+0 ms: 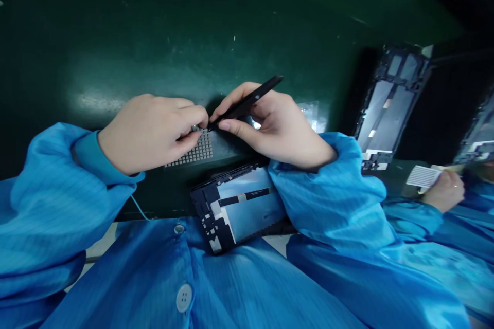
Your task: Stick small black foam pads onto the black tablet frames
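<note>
My right hand (276,121) grips black tweezers (250,103) like a pen, and their tip points down-left toward my left fingertips. My left hand (154,131) is closed in a pinch, thumb against curled fingers; what lies between them is hidden. Under the left fingers is a sheet of small grey square pads (196,153) on clear backing, partly covered by the hand. Just below my hands, a phone-like assembly (247,205) with a black frame and bluish-grey panel lies tilted at the table's front edge.
On the right stands another long phone-like assembly (386,108), with a further one (478,128) at the far edge. A co-worker's hand (443,190) there holds a white striped sheet (422,176). A clear plastic piece (311,113) lies behind my right wrist on the green table (154,25).
</note>
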Tool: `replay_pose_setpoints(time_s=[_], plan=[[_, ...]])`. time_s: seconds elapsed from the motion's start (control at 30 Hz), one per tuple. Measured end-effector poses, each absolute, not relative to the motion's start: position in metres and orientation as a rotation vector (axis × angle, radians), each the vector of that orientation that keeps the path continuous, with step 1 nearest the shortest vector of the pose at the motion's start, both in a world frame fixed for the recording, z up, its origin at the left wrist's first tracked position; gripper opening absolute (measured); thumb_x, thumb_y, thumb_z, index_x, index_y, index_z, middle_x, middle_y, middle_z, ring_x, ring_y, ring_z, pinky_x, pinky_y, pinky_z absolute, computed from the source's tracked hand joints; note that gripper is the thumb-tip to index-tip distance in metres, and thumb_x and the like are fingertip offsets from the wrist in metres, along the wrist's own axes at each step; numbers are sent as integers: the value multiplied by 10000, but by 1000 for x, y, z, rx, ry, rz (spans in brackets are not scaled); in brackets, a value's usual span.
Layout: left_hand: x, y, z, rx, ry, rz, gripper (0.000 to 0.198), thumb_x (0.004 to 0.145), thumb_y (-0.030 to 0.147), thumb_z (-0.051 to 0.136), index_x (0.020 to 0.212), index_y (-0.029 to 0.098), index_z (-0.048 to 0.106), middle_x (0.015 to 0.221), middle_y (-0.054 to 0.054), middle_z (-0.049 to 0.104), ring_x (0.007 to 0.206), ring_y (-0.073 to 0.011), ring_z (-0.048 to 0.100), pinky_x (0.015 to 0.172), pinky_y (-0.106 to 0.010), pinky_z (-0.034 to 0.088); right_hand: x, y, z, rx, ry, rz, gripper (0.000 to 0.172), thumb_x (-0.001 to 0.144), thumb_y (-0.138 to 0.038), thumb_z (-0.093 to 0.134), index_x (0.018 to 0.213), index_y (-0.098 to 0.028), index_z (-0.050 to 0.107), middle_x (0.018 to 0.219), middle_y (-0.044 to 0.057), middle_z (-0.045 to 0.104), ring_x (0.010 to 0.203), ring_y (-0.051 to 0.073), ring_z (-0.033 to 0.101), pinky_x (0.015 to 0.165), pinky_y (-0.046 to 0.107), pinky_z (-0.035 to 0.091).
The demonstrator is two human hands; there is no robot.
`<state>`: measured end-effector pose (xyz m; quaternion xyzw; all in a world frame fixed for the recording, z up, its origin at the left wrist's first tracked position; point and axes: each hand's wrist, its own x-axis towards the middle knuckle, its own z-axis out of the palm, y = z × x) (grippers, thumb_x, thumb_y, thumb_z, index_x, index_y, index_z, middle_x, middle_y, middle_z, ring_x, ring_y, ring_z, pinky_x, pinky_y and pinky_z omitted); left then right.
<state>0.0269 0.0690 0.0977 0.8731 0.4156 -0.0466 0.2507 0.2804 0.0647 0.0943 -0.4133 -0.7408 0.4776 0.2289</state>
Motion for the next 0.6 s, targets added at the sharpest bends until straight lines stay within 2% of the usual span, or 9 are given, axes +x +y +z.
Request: replay_pose_setpoints(time_s=[0.1,0.23,0.33,0.43,0.6], plan=[[28,68,99,2365,1161,-133,336,1076,358,525,1191,291,834,857,-25,748,746,-226,682,694,-352,395,281,67,97,-1147,-2014,1382,228,1057,-469,837,1096,-249,788,1112,62,853,1046,265,812,980,440,723],[26,67,97,2411,1138,-67,382,1083,383,448,1143,269,808,896,-34,770,731,-216,672,638,-345,371,298,39,103,-1200,-1426,1527,192,1034,-435,864,1028,-262,781,1033,21,858,861,188,789,842,371,725],[22,66,93,2423,1101,32,401,1080,389,415,1103,253,792,870,-36,763,689,-201,643,604,-335,357,311,-13,104,-1347,-1101,1090,89,1025,-338,870,1004,-275,810,931,-14,830,818,157,790,756,302,681],[17,66,89,2409,1089,124,368,1068,397,450,1096,269,794,842,-25,753,684,-198,639,618,-336,363,313,-58,92,-1406,-1067,652,87,1016,-235,864,1066,-280,810,936,-19,815,882,163,823,794,304,673],[14,67,91,2386,1131,122,364,1070,446,451,1067,295,782,855,-5,756,730,-197,676,630,-330,371,305,-71,68,-1394,-1237,584,113,1070,-204,791,1146,-282,757,1027,11,835,970,183,852,907,368,710]])
